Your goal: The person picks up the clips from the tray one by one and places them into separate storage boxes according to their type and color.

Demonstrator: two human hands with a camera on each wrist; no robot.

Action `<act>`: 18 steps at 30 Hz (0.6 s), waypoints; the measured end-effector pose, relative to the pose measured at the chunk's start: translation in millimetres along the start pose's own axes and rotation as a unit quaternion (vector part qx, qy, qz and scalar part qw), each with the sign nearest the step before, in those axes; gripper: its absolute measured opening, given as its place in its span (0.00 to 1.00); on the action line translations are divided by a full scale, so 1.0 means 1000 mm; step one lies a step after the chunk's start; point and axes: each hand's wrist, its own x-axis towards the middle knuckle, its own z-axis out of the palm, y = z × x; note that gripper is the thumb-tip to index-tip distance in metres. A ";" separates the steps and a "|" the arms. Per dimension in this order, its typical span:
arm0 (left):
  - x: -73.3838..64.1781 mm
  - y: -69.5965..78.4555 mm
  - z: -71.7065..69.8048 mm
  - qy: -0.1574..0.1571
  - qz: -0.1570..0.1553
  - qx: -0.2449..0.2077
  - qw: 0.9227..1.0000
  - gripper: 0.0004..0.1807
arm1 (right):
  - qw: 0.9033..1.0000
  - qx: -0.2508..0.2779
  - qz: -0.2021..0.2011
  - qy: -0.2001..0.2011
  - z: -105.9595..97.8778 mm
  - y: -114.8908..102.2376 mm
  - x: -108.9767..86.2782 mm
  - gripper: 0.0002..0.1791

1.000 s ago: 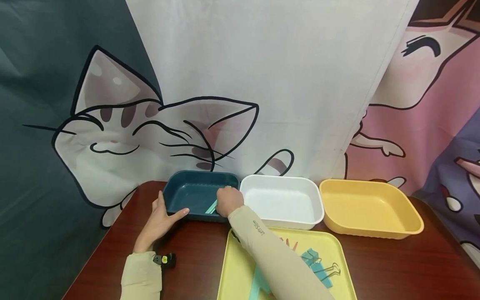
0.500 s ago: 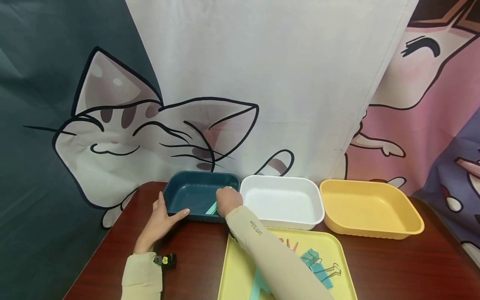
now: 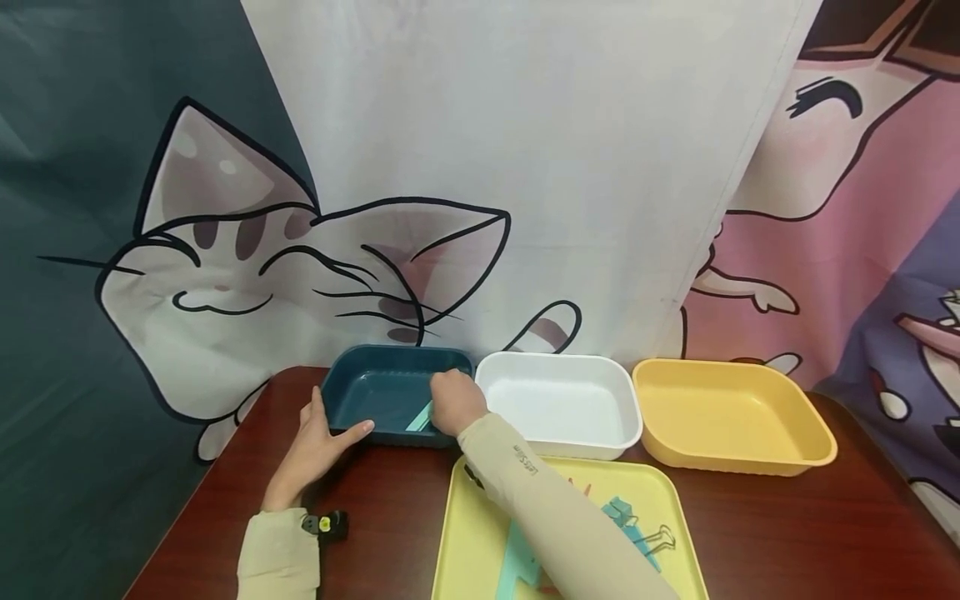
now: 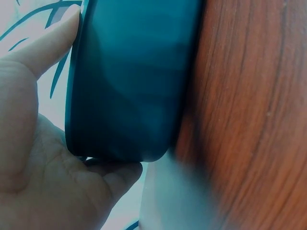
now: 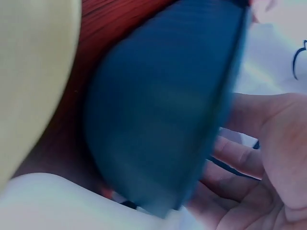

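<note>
In the head view, my left hand (image 3: 309, 446) holds the left front corner of a dark teal bin (image 3: 367, 393), thumb along the front rim and fingers at the side. The left wrist view shows that thumb and a finger against the bin's outer wall. My right hand (image 3: 457, 402) reaches into the bin's right end with its fingers curled. Light teal strips (image 3: 420, 417) slant out from under this hand, the rest covered by it; their kind is hidden. Curled right fingers (image 5: 235, 158) show past the rim in the right wrist view.
A white bin (image 3: 558, 400) and a yellow bin (image 3: 735, 417) stand to the right in the row. In front, a pale yellow tray (image 3: 468, 542) holds binder clips (image 3: 621, 510), reddish pieces (image 3: 587, 490) and a light teal item (image 3: 517, 558). A printed cloth (image 3: 562, 167) hangs behind.
The head view has shifted slightly, moving everything a little left in frame. A light teal bit above the right hand no longer shows. Both hands stay nearly in place at the dark teal bin.
</note>
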 end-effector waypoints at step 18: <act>0.002 0.000 0.000 -0.002 0.005 0.013 1.000 0.70 | 0.996 0.010 -0.056 0.063 -0.035 -0.006 -0.035 0.15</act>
